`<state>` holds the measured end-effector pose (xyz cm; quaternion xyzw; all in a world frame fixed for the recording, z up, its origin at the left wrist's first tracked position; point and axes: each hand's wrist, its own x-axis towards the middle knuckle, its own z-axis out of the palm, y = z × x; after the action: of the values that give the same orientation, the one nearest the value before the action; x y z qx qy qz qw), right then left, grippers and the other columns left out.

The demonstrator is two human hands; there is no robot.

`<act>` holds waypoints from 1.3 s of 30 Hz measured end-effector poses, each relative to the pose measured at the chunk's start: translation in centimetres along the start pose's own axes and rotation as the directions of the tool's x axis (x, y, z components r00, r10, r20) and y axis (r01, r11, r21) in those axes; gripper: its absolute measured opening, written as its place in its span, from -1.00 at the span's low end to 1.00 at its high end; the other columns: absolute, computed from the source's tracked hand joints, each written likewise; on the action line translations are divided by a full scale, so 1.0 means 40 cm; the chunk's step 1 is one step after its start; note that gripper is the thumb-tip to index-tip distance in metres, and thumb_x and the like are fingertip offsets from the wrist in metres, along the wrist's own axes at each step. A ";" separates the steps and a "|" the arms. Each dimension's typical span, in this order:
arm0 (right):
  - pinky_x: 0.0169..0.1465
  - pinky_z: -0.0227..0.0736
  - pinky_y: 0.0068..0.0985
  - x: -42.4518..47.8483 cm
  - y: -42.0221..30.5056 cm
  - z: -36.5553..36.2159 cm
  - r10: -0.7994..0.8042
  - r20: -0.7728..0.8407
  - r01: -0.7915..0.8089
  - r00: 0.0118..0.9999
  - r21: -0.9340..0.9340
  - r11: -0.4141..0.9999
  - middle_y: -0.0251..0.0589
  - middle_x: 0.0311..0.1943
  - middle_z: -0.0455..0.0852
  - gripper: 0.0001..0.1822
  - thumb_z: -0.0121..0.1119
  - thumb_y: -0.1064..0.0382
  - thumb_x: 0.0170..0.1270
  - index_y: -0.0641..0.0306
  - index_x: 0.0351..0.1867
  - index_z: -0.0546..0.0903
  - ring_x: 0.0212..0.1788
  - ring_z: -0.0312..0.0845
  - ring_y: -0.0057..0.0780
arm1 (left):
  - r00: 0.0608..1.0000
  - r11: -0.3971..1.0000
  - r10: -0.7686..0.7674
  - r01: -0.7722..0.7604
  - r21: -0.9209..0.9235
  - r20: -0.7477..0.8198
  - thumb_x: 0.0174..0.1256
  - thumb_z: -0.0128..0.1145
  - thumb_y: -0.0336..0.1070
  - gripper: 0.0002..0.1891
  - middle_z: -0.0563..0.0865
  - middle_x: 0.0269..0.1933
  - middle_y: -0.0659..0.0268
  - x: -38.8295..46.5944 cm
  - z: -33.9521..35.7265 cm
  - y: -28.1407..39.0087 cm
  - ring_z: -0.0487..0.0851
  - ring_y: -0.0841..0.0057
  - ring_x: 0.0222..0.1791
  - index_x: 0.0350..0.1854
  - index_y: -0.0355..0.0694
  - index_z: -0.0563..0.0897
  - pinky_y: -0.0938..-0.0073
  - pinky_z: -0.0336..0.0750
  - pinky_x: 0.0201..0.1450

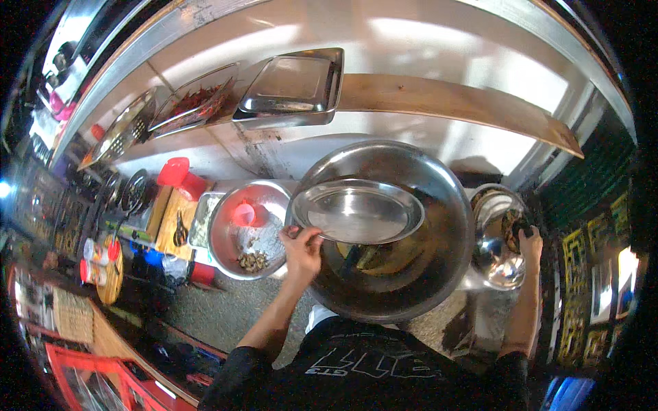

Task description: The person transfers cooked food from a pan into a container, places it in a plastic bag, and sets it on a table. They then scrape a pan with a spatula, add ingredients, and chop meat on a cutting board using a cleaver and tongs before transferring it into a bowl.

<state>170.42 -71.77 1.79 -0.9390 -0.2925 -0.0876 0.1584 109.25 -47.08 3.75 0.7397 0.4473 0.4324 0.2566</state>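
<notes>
My left hand [302, 253] pinches the near rim of a shallow oval stainless steel dish [354, 211]. The dish looks empty and is tilted above a large round steel basin [396, 305]. Below it in the basin, brownish liquid and some yellowish-brown pieces show, partly covered by the dish. At the far right, my right hand [530, 245] reaches into a steel bowl [496, 267]. Its fingers are closed on a dark object [523, 231], too small and dark to name. Brownish pieces [509, 226] lie beside those fingers in the bowl.
Left of the basin stands a steel bowl [218, 251] with a red plastic cup [243, 213] and small brownish pieces [253, 261]. Scissors [180, 231] lie on a wooden board [169, 241]. A wooden shelf [442, 100] bears steel trays [293, 77] and a colander [123, 131].
</notes>
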 end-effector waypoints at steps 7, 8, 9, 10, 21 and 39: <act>-0.03 0.46 -0.19 -0.015 -0.149 -0.069 -0.199 -0.077 0.213 0.977 0.325 0.921 0.13 -0.26 0.65 -0.59 0.35 0.25 -0.09 0.28 -0.14 0.57 -0.15 0.55 0.11 | 0.966 0.838 -0.176 0.248 -0.486 0.190 0.27 -0.02 -0.59 -0.82 0.47 -0.20 0.30 0.003 -0.032 0.012 0.59 0.48 -0.28 -0.12 -0.27 0.44 0.52 0.62 -0.31; -0.05 0.46 -0.20 -0.006 -0.137 -0.055 -0.164 -0.086 0.182 0.983 0.286 0.941 0.13 -0.26 0.65 -0.60 0.34 0.26 -0.09 0.28 -0.16 0.57 -0.15 0.55 0.11 | 0.968 0.915 -0.154 0.215 -0.341 0.198 0.26 0.00 -0.58 -0.85 0.47 -0.22 0.31 0.003 -0.043 0.014 0.57 0.52 -0.30 -0.15 -0.27 0.45 0.56 0.59 -0.32; -0.06 0.46 -0.21 0.001 -0.122 -0.061 -0.125 -0.100 0.146 0.987 0.249 0.957 0.13 -0.26 0.65 -0.62 0.34 0.26 -0.10 0.28 -0.18 0.57 -0.15 0.55 0.11 | 0.971 0.968 -0.123 0.163 -0.189 0.204 0.26 0.02 -0.57 -0.87 0.47 -0.23 0.32 0.010 -0.059 0.035 0.54 0.56 -0.31 -0.19 -0.27 0.45 0.60 0.55 -0.33; -0.10 0.47 -0.23 0.000 -0.125 -0.084 -0.099 -0.116 0.120 0.988 0.183 0.976 0.11 -0.30 0.65 -0.64 0.33 0.30 -0.09 0.29 -0.19 0.57 -0.19 0.57 0.06 | 0.969 0.983 -0.090 0.123 -0.134 0.229 0.25 0.05 -0.54 -0.88 0.47 -0.24 0.32 0.010 -0.082 0.062 0.52 0.58 -0.32 -0.21 -0.26 0.46 0.60 0.51 -0.33; 0.12 0.32 -0.49 -0.076 -0.141 -0.755 -0.290 -0.331 0.429 0.898 0.512 0.744 -0.16 -0.10 0.61 -0.67 0.16 0.49 0.05 0.38 -0.08 0.55 0.00 0.49 -0.40 | 0.987 0.916 0.085 -0.025 -0.401 0.133 0.05 0.00 -0.62 -0.84 0.56 -0.37 0.31 -0.072 -0.194 0.292 0.52 0.53 -0.35 -0.41 -0.19 0.51 0.52 0.37 -0.25; -0.01 0.52 -0.35 0.317 -0.932 -0.618 -0.805 -0.186 0.810 0.563 0.319 0.493 0.02 -0.20 0.69 -0.62 0.25 0.23 0.07 0.20 -0.03 0.60 -0.17 0.63 -0.11 | 0.977 0.575 0.198 -0.052 -0.816 0.077 0.27 0.10 -0.47 -0.74 0.48 -0.07 0.32 0.434 0.337 0.462 0.53 0.58 -0.11 -0.06 -0.18 0.36 0.58 0.52 -0.19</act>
<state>157.45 -44.72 37.34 -0.6443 -0.7070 -0.1004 0.2738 133.00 -40.30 18.37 0.6030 0.1257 0.5448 0.5690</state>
